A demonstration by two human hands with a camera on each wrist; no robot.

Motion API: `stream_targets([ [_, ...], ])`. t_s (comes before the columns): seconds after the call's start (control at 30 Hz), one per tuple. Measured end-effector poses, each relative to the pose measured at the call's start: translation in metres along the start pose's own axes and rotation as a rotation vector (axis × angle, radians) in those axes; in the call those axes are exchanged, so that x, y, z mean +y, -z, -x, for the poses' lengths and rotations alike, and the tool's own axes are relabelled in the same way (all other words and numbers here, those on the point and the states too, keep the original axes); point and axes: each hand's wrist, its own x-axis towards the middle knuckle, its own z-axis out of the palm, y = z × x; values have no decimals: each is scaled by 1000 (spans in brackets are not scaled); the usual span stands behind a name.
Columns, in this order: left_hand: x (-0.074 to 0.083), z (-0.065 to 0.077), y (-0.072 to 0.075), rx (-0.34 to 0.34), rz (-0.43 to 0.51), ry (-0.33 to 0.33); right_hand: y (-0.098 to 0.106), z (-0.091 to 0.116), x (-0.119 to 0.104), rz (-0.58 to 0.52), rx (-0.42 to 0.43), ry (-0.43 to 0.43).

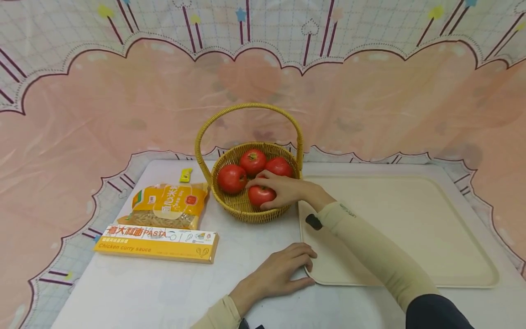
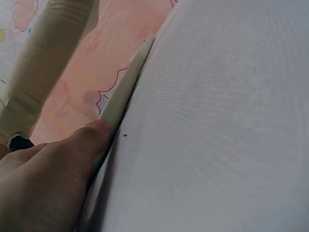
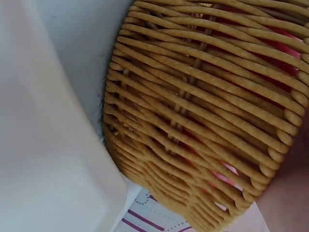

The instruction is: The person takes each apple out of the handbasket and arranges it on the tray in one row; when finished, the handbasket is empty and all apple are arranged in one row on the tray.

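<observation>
Right hand point(image 1: 283, 188): reaching over the basket rim, thumb and fingers pinching 1 red fruit point(image 1: 261, 196)
Basket point(image 1: 240, 215): wicker, tall handle, at the back just left of the tray; the gripped fruit and 3 other red fruits point(image 1: 232, 179) are all inside it
Left hand point(image 1: 277, 269): fingers loosely bent over the tray corner, thumb along the near edge, resting more than clamping imo
Fruit progress: grip looks done; moving it or letting go seems to be what's left. Can't tell if fruit is going in or coming out, tbh
Tray point(image 1: 411, 219): cream, flat on the right side, no fruit on it
Pasta corner: box point(image 1: 156, 246) in front of a pasta bag point(image 1: 172, 208), tiny yellow packet point(image 1: 186, 175) behind, hands well away
Table point(image 1: 246, 251): smooth white top, 1 dark speck point(image 2: 125, 136) near the left thumb
Room: pink-and-white cartoon cloth point(image 1: 164, 100) behind everything, rest of the place hidden
</observation>
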Motion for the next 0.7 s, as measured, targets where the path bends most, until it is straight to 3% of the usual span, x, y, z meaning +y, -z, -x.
stream_targets([
  [0.7,0,-1,0,-2,49,27,-4,37,2,-154,295,12],
])
